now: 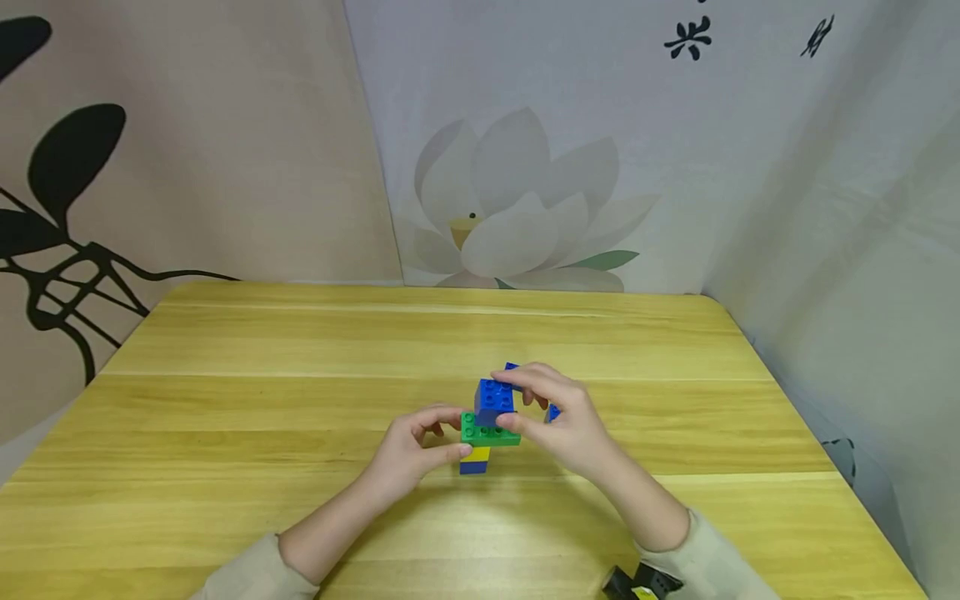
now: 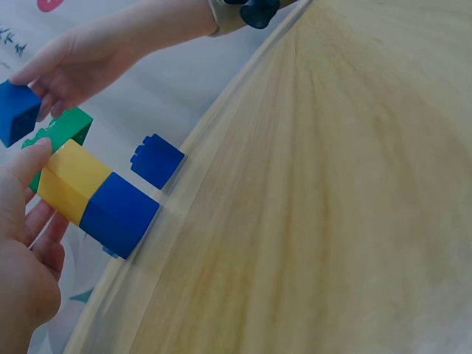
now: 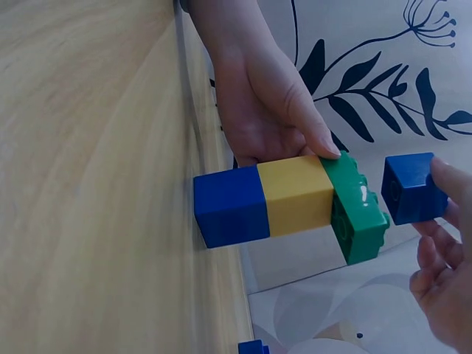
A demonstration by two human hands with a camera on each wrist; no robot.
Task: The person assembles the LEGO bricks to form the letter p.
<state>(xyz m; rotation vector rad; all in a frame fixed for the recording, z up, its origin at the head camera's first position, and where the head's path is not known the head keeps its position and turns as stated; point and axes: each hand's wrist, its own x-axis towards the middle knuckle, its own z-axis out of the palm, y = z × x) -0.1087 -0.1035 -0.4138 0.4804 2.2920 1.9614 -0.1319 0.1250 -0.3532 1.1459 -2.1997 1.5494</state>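
Note:
A stack of toy building bricks stands on the wooden table: a blue brick (image 3: 232, 209) at the bottom, a yellow brick (image 3: 299, 195) in the middle and a longer, thinner green brick (image 3: 359, 210) across the top. My left hand (image 1: 408, 450) steadies this stack, thumb and fingers gripping the end of the green brick. Between the thumb and fingers of my right hand (image 1: 562, 417) is another blue brick (image 1: 495, 402). It hovers just above the green studs, with a narrow gap visible in the right wrist view.
Two more blue bricks sit behind and beside the right hand, one farther back (image 1: 512, 367) and one partly hidden by the hand (image 1: 553, 412). Near the right sleeve at the front lies a black object (image 1: 643, 582) with a yellow patch. Printed cloth hangs behind the table's back edge.

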